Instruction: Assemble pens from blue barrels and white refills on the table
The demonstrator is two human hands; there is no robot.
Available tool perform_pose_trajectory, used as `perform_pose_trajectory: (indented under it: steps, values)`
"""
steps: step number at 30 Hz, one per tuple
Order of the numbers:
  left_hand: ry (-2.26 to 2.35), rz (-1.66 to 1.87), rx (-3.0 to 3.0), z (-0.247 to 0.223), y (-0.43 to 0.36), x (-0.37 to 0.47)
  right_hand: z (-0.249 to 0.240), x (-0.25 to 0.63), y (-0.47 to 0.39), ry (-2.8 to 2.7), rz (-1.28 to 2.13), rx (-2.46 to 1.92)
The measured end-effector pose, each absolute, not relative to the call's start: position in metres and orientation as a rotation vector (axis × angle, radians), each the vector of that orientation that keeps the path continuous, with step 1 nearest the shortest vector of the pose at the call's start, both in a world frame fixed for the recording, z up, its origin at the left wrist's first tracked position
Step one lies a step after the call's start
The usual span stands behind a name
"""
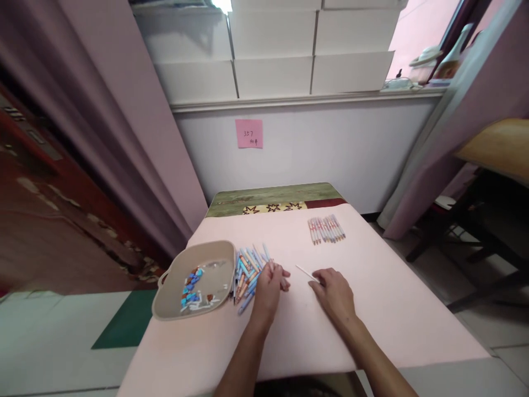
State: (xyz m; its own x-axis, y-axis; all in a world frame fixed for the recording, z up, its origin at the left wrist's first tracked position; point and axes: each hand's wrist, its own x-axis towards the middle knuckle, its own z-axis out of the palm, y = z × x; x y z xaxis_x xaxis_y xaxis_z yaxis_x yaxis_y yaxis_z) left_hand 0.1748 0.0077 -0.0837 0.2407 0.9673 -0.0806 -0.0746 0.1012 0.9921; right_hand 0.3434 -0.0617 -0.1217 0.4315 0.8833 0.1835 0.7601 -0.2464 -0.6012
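My left hand [268, 289] is closed around a pale, slim pen barrel [284, 284], mostly hidden by the fingers. Between the thumb and fingers of my right hand [335, 292] is a thin white pen refill [305, 271], its free end pointing up and left. Beside my left hand lies a loose heap of pen barrels [243, 267] in blue, orange and white. Left of the heap, a beige basin [169, 286] holds small blue, brown and white pieces [192, 289]. Farther back on the right, several assembled pens [326, 229] lie side by side in a row.
The table [314, 336] has a pale pink cover, with a green patterned strip [264, 196] at its far end. A pink note [249, 134] is stuck to the wall behind. Curtains hang on both sides, and dark furniture [491, 220] stands at right.
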Motion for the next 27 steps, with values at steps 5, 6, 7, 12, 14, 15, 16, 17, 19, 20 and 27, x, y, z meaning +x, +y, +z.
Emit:
perform_pose_trajectory:
  steps: [5, 6, 7, 12, 14, 15, 16, 17, 19, 20, 27]
  values:
    - [1.173, 0.853, 2.131, -0.1, -0.009, 0.169, -0.12, 0.344, -0.051, -1.434, 0.29, -2.177]
    - [1.187, 0.819, 2.3, -0.103, -0.012, 0.168, -0.118, 0.342, -0.047, -1.419, 0.315, -2.184]
    - [1.186, 0.779, 2.429, -0.107, -0.014, 0.168, -0.115, 0.341, -0.042, -1.4, 0.35, -2.187]
    - [1.049, 0.69, 2.538, -0.121, -0.017, 0.162, -0.109, 0.327, -0.015, -1.338, 0.468, -2.168]
    - [0.991, 0.777, 2.456, -0.122, -0.015, 0.158, -0.111, 0.32, -0.006, -1.329, 0.459, -2.178]
    - [0.97, 0.846, 2.406, -0.122, -0.013, 0.157, -0.113, 0.317, -0.001, -1.325, 0.454, -2.184]
    - [0.96, 0.908, 2.366, -0.12, -0.01, 0.156, -0.114, 0.313, 0.003, -1.323, 0.451, -2.189]
    - [0.956, 0.942, 2.349, -0.118, -0.006, 0.156, -0.116, 0.309, 0.007, -1.325, 0.451, -2.191]
    - [0.98, 0.906, 2.406, -0.114, 0.004, 0.156, -0.118, 0.303, 0.013, -1.345, 0.459, -2.186]
    - [1.01, 0.846, 2.469, -0.112, 0.009, 0.157, -0.118, 0.301, 0.016, -1.362, 0.469, -2.176]
    - [1.211, 0.695, 2.728, -0.115, 0.031, 0.152, -0.107, 0.341, 0.03, -1.364, 0.425, -2.17]
